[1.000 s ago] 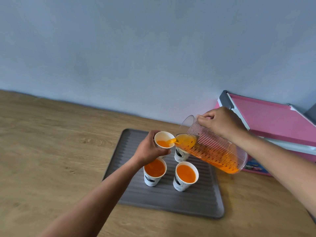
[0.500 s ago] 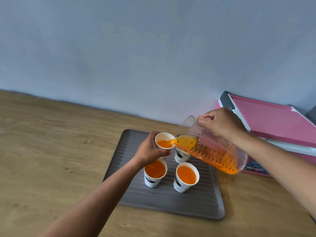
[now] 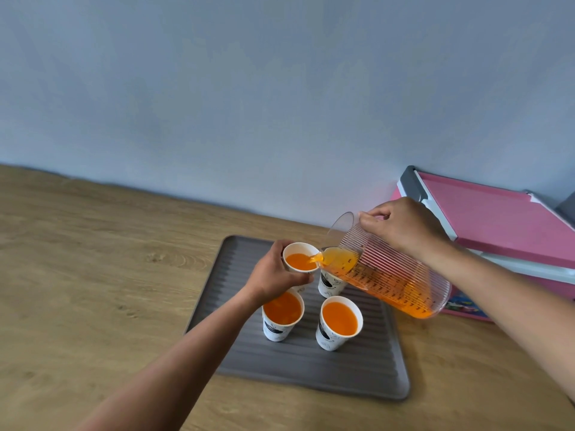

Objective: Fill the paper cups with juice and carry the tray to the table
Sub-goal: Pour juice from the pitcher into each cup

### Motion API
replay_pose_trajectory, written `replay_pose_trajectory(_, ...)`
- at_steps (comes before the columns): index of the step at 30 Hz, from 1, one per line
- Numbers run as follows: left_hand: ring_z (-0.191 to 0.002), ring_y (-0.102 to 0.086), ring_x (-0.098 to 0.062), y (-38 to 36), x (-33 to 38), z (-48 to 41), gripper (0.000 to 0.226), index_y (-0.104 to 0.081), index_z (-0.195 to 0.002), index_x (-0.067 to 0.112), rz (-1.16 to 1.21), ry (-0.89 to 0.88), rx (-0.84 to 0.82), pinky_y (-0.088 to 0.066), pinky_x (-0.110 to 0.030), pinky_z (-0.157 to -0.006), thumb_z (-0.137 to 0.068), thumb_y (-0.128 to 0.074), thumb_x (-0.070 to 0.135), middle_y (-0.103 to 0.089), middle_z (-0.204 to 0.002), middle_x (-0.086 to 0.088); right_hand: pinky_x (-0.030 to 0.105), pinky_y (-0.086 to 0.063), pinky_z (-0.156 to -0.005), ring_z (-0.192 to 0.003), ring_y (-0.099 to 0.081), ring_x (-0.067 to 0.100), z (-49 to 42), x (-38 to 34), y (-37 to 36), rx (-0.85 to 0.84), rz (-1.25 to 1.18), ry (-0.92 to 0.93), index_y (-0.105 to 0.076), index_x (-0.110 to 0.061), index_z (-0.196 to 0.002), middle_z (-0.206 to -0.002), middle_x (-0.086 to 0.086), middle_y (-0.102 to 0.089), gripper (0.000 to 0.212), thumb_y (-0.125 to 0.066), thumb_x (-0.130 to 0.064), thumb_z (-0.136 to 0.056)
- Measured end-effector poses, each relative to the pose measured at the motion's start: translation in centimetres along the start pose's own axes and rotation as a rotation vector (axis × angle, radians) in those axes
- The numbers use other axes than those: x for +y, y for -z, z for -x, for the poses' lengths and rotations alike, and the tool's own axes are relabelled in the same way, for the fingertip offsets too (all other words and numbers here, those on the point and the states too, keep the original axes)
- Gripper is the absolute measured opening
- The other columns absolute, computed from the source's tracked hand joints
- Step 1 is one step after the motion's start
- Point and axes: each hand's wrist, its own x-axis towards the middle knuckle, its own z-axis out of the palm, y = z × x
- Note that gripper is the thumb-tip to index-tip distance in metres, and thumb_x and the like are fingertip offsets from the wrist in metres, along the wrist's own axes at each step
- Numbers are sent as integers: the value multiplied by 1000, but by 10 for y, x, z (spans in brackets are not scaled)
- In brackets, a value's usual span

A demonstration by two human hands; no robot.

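The left hand point(image 3: 275, 273) is wrapped round the side of the far-left paper cup point(image 3: 300, 262), steadying it over the tray point(image 3: 236, 306); the right hand point(image 3: 404, 231) is closed on the rim and upper wall of the ribbed clear jug point(image 3: 389, 275), tipped so juice point(image 3: 314, 259) runs off its lip into that cup; the two near cups, near-left cup point(image 3: 281, 315) and near-right cup point(image 3: 339, 322), look full; the far-right cup point(image 3: 330, 283) sits half hidden under the jug, its level unseen. Thin paper will likely buckle if squeezed, so a light grip low on the wall suits; the grey ribbed tray on the wooden worktop point(image 3: 93, 259) should be lifted level by both side edges, since full cups slosh; a pink box point(image 3: 497, 231) lies beside.
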Motion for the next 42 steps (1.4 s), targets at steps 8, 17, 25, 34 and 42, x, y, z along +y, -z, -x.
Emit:
replay_pose_trajectory(8,-104,-59,-12,0,-2,-1,80,-43,-130,30,-2,-4,-4,-53,-32,-87,-64,-86,42,-59,-117,10,16,-35,-61,-80,-60,6,1,1,-1,0,-12,0,-77,-21,-98,-108,-4,-75,39,-57,-53,-89)
replay_pose_trajectory(17,-104,-58,-13,-1,-4,-1,80,-42,-132,30,-17,-9,-4,-51,-31,-85,-65,-85,42,-56,-117,11,15,-32,-57,-79,-58,7,1,1,-3,7,-1,5,-77,-19,-99,-107,-2,-75,41,-56,-53,-90)
replay_pose_trajectory(25,-106,-58,-13,-2,-5,-3,80,-41,-131,31,-13,-10,-9,-52,-33,-88,-65,-85,42,-57,-119,10,14,-32,-58,-82,-59,7,0,2,-4,11,21,7,-77,-20,-102,-110,-3,-75,42,-56,-54,-90)
replay_pose_trajectory(34,-104,-56,-11,-2,-7,-3,82,-41,-132,30,-22,-11,-10,-48,-28,-83,-65,-85,43,-55,-116,13,16,-36,-61,-88,-66,10,1,4,-7,3,14,14,-77,-21,-101,-110,-4,-75,42,-55,-55,-89)
replay_pose_trajectory(42,-106,-57,-13,0,-5,-7,82,-41,-133,28,-19,-12,-11,-50,-29,-84,-65,-85,43,-57,-120,9,19,-34,-60,-66,-55,-2,3,8,-8,-6,-103,-38,-73,-27,-78,-74,-17,-64,31,-57,-50,-90)
